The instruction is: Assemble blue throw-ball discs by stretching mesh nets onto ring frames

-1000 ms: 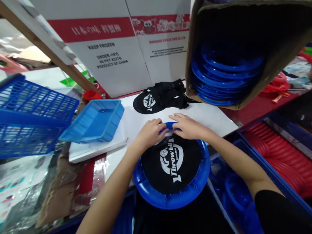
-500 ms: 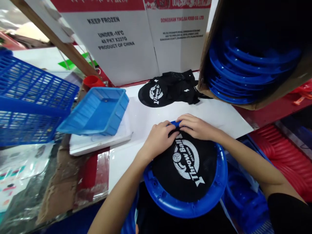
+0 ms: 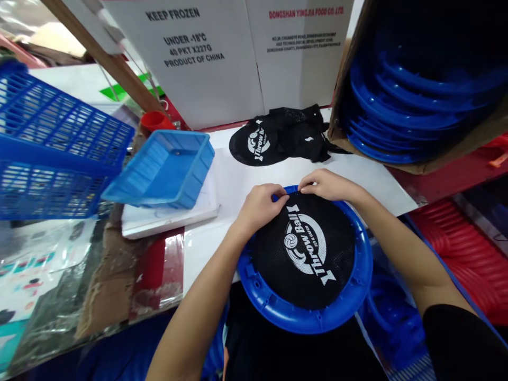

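A blue plastic ring (image 3: pixel 309 324) rests at the front edge of the table, over my lap. Inside it lies a round black mesh cloth (image 3: pixel 270 264) printed in white with "Throw Ball". At the far side of the ring, my left hand (image 3: pixel 264 205) pinches the cloth's edge against the rim between thumb and fingers. Close beside it, my right hand (image 3: pixel 325 184) is closed on the same edge, its fingertips at the rim. Exactly what lies under the fingertips is partly hidden. Beyond the hands, more black mesh cloths (image 3: pixel 248 145) lie in a loose pile.
A carton (image 3: pixel 339 119) of stacked blue rings (image 3: pixel 400 124) stands at the right. To the left are a light-blue tray (image 3: pixel 159 172) and blue baskets (image 3: pixel 63 127). White cartons (image 3: pixel 206 90) back the table. Red rings (image 3: pixel 464 259) are stacked low on the right.
My right hand has shifted slightly away from the left one along the rim, and its fingers have drawn back. The ring has tilted a little, and the camera view has shifted.
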`<state>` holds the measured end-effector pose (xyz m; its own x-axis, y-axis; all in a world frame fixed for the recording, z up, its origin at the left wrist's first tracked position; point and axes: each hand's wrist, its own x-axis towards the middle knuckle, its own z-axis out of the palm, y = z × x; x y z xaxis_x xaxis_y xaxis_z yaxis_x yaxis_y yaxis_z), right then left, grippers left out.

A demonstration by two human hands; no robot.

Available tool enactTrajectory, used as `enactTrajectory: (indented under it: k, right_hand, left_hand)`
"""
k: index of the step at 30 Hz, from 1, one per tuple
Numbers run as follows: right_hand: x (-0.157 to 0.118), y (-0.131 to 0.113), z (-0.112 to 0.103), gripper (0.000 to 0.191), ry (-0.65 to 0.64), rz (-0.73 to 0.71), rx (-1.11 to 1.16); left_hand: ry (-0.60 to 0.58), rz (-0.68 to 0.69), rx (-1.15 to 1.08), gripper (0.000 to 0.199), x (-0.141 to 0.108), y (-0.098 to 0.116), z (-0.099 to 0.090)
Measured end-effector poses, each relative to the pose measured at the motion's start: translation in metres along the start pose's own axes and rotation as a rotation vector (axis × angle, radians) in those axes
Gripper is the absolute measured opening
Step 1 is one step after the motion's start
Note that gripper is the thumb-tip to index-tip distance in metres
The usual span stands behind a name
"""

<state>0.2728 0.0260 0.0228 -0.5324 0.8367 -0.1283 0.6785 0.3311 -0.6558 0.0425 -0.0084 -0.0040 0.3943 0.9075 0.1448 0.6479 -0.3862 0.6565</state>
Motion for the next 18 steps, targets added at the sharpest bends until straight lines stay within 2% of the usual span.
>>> enactTrajectory:
  k: [3, 7, 10, 15, 18]
  right_hand:
    - [0.011, -0.002, -0.01, 0.018, -0.103, -0.038, -0.079]
    - [0.019, 0.0, -0.012, 0.02, -0.157, -0.099, -0.108]
    - [0.016, 0.007, -0.011, 0.019, -0.142, -0.134, -0.017]
    - [0.007, 0.023, -0.007, 0.021, -0.099, -0.14, 0.223]
    - [0.005, 0.026, -0.003, 0.021, -0.078, -0.123, 0.237]
  left_hand:
    - [0.004, 0.03, 0.002, 0.009, 0.0, -0.004, 0.002]
    - [0.005, 0.092, -0.031, 0.013, -0.002, -0.009, 0.003]
    - [-0.007, 0.171, -0.016, 0.022, -0.003, -0.01, 0.004]
    - [-0.088, 0.258, 0.139, 0.033, -0.004, -0.012, 0.003]
    - [-0.154, 0.272, 0.236, 0.044, -0.004, -0.011, 0.002]
